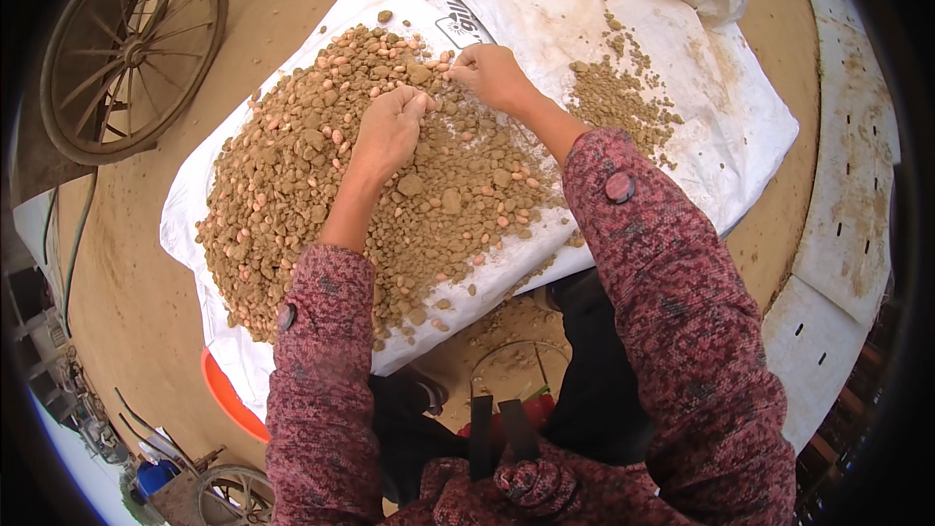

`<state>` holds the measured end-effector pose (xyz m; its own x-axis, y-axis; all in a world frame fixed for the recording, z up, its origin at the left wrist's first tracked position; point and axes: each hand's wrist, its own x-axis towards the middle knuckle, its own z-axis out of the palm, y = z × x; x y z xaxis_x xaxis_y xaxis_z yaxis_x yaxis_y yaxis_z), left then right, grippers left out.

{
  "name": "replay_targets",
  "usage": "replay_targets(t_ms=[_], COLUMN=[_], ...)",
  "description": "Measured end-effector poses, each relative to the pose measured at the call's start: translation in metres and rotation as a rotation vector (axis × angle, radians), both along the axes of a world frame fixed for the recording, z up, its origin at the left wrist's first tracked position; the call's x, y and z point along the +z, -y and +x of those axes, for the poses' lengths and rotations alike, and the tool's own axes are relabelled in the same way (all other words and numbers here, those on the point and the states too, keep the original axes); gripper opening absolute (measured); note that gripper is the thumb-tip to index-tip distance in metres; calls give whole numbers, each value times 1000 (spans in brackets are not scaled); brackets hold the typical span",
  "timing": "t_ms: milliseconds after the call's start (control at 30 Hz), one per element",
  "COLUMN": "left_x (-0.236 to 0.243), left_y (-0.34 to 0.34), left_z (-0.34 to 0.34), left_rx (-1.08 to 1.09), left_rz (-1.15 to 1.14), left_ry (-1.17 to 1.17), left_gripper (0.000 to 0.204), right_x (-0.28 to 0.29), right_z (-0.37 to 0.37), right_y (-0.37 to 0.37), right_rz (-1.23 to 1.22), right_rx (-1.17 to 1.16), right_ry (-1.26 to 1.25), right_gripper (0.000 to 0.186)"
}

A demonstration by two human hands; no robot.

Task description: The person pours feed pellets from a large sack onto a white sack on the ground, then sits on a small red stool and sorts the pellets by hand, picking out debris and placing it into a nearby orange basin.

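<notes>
A wide heap of brown soil clods (312, 141) mixed with pink peanut kernels (502, 221) lies on a white woven sheet (190, 200). Over the middle of the heap is my left hand (388, 131), its fingers bent and pinched together. Farther up and to the right, at the heap's far edge, my right hand (492, 78) has thumb and forefinger pressed together beside a few kernels. Whatever lies between the fingertips of either hand is too small or hidden to make out. The hands are close but apart.
Right of the heap, a smaller scatter of clods (623, 102) rests on another white sheet (745, 117). A spoked cart wheel (131, 54) stands at the far left. An orange basin (230, 397) shows under the sheet's near-left edge. Pale panels (828, 321) run along the right.
</notes>
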<state>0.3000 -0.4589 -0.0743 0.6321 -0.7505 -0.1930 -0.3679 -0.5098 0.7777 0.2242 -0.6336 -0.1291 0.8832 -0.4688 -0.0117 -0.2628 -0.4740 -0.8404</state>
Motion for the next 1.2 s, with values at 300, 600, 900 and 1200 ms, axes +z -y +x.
replay_targets(t_ms=[300,600,900,1200], left_x=[-10,-17,-6,-20], left_y=[-2,-2,10,43], left_z=[-8,-5,-10,-3], left_rx=[-167,-182,21,-27], left_rz=[156,229,172,209], left_ry=[600,687,490,436], left_gripper=[9,6,15,17], right_x=[-4,12,4,28], right_z=[1,-4,-10,-43], right_y=[-5,32,19,18], right_rz=[-283,909,183,518], right_rx=[112,-79,156,377], right_ry=[2,-46,-104,-222], right_gripper=[18,13,12,18])
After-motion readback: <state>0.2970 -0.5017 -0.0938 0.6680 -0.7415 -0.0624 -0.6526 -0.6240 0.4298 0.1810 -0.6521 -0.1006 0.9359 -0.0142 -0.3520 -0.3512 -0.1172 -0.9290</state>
